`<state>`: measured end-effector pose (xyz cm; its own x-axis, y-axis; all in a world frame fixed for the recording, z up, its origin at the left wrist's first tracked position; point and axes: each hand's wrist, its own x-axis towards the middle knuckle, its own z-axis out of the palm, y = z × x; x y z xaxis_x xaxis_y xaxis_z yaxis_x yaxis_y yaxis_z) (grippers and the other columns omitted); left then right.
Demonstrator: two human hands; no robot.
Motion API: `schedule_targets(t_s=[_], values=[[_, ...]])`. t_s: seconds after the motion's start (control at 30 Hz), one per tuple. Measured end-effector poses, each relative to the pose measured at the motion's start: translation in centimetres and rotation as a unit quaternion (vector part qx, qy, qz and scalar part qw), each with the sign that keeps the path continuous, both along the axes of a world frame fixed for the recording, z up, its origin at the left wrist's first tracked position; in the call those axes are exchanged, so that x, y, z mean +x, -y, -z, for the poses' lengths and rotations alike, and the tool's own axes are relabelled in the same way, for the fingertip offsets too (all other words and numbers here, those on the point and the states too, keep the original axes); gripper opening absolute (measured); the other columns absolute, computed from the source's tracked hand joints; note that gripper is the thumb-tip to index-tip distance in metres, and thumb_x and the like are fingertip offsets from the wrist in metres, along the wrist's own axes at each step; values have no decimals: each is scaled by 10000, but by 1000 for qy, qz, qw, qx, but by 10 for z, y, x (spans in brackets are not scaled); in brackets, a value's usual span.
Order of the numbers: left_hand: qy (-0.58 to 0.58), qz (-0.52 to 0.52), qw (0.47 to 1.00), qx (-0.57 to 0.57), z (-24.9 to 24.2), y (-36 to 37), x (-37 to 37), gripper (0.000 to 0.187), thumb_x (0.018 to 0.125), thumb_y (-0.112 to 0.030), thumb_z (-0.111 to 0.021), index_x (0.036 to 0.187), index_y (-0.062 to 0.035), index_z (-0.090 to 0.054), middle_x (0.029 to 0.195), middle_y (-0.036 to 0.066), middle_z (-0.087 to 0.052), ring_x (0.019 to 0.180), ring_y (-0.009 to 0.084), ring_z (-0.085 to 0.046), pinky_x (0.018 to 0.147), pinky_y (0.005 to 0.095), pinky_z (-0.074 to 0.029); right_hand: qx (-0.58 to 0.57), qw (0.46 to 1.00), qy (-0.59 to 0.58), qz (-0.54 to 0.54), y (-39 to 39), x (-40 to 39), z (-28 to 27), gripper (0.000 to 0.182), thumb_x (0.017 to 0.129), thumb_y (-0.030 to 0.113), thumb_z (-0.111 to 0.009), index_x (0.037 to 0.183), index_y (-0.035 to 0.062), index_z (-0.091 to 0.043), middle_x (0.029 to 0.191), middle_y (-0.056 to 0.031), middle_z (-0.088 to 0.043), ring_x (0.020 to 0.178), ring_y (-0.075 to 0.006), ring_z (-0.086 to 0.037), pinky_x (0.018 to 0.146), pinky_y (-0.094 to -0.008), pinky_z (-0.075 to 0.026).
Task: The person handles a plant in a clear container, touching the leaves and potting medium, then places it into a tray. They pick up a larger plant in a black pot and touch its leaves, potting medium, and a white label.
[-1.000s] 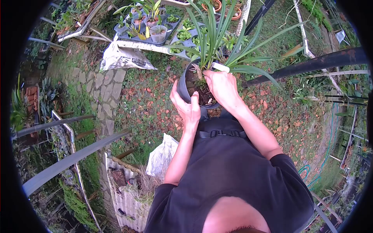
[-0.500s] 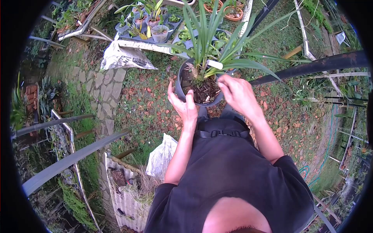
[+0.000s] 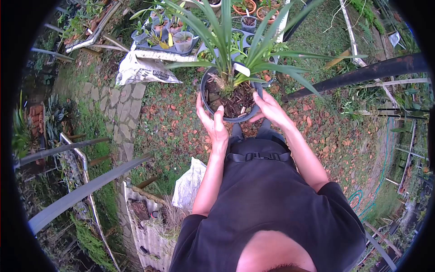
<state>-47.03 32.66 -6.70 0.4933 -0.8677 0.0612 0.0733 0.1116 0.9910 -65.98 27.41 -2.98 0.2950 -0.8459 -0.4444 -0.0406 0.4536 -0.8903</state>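
A dark round plant pot [image 3: 236, 119] is held up in front of my waist. Long strappy green leaves [image 3: 225, 41] rise from it, and dark soil with pale bits [image 3: 233, 103] fills it. A blank-looking white plant label [image 3: 241, 69] stands among the stems. My left hand [image 3: 215, 124] grips the pot's left side, thumb over the rim and fingers around the outer wall. On the opposite side, my right hand [image 3: 270, 109] holds the rim, with its thumb at the inner edge and fingers beneath. The pot hides some fingertips of both hands.
Beyond the pot, a bench carries a tray of small potted plants [image 3: 183, 41] and terracotta pots [image 3: 267, 14]. A white sack [image 3: 145, 71] lies at its front left. A dark pole [image 3: 362, 78] slants in from the right. Stone paving [image 3: 123, 106] runs along the left.
My right hand has gone from above the soil near the stems to the pot's right rim and grips it. The pot has shifted slightly left and turned a little.
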Motion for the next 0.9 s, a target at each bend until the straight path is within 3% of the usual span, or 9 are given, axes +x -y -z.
schedule_targets(t_s=[0.13, 0.27, 0.3, 0.4, 0.5, 0.67, 0.77, 0.8, 0.9], values=[[-37, 63, 997, -28, 8, -3, -3, 821, 946, -231, -649, 1630, -7, -254, 1575, 188, -344, 1456, 318, -362, 1250, 456, -200, -70, 996, 1, 53, 6, 3, -4, 517, 1130, 340, -420, 1573, 78, -366, 1081, -87, -517, 785, -231, -693, 561, -378, -679], [-188, 134, 973, 16, 5, -3, 14, 805, 1057, -480, -556, 1653, -50, -227, 1676, 114, -295, 1540, 252, -278, 1260, 430, -183, -117, 989, -91, 28, 19, -7, -24, 437, 1133, 290, -413, 1481, 35, -483, 915, -37, -549, 750, -190, -683, 539, -356, -669], [-177, 153, 972, 36, 4, 2, 23, 809, 1051, -496, -562, 1644, -48, -245, 1659, 113, -323, 1527, 248, -302, 1256, 435, -195, -134, 987, -86, 19, 19, -6, -36, 404, 1148, 292, -413, 1455, 52, -518, 830, 53, -423, 657, -59, -470, 542, -267, -548], [-143, 210, 962, 103, -11, 14, 41, 822, 1034, -545, -582, 1620, -43, -298, 1609, 109, -408, 1489, 236, -372, 1247, 448, -231, -80, 990, -119, 17, 27, -11, -46, 412, 1146, 271, -415, 1467, 34, -520, 868, 24, -473, 720, -62, -534, 559, -257, -540], [-187, 258, 936, 152, -52, 18, 41, 755, 1026, -469, -619, 1601, -63, -345, 1526, 120, -492, 1421, 257, -471, 1200, 423, -354, -189, 972, -128, -53, 39, -23, -36, 494, 1134, 334, -423, 1500, 4, -458, 900, -73, -577, 577, -151, -641, 470, -313, -611], [-244, 215, 926, 190, -30, 12, 32, 669, 958, -304, -642, 1550, -96, -408, 1404, 100, -560, 1237, 237, -607, 1006, 434, -545, -310, 904, -285, 69, 29, -23, -52, 316, 1053, 228, -589, 1323, 81, -665, 984, -145, -660, 917, -322, -715, 881, -453, -554], [-231, 183, 932, 211, -26, 3, 24, 720, 903, -257, -647, 1559, -123, -384, 1406, 121, -555, 1208, 263, -627, 904, 476, -596, -472, 805, -358, -15, 15, -27, -73, 265, 973, 231, -707, 1164, 46, -708, 1098, -125, -680, 1016, -306, -700, 871, -431, -552], [-224, 179, 935, 210, -24, 2, 22, 727, 902, -260, -647, 1563, -124, -375, 1407, 124, -553, 1209, 268, -627, 907, 479, -595, -465, 812, -349, -47, 11, -24, -76, 186, 889, 161, -773, 1026, 47, -720, 1093, -106, -651, 1005, -331, -684, 875, -440, -552], [-203, 168, 942, 208, -27, -1, 16, 756, 910, -258, -639, 1586, -135, -323, 1411, 133, -548, 1210, 270, -626, 937, 488, -574, -466, 790, -375, -130, 7, -20, -64, 206, 864, 149, -785, 1033, 48, -726, 1035, -93, -642, 1007, -309, -667, 897, -438, -542]])
